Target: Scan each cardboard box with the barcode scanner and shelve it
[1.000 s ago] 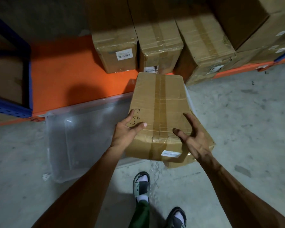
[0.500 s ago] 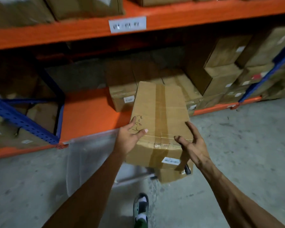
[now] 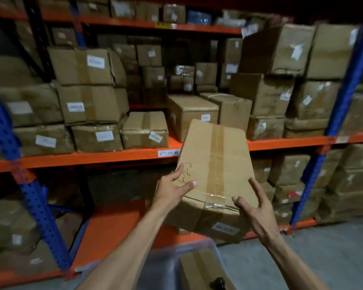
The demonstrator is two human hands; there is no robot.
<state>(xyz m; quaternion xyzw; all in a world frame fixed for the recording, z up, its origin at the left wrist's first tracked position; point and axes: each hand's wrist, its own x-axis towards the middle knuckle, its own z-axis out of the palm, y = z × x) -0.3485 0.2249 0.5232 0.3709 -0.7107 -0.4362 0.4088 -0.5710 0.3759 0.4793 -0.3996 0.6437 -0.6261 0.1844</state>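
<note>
Taped cardboard box (image 3: 216, 174) held up before orange shelf (image 3: 92, 156), left hand (image 3: 173, 188) and right hand (image 3: 253, 208) gripping its near corners

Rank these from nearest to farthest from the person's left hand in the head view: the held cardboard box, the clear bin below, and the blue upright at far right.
1. Held cardboard box: gripped by the left hand.
2. Clear bin: below, on the floor.
3. Blue upright: far right.

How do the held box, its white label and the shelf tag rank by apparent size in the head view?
1. held box, though nearness inflates it
2. white label and shelf tag: look alike, unranked
</note>
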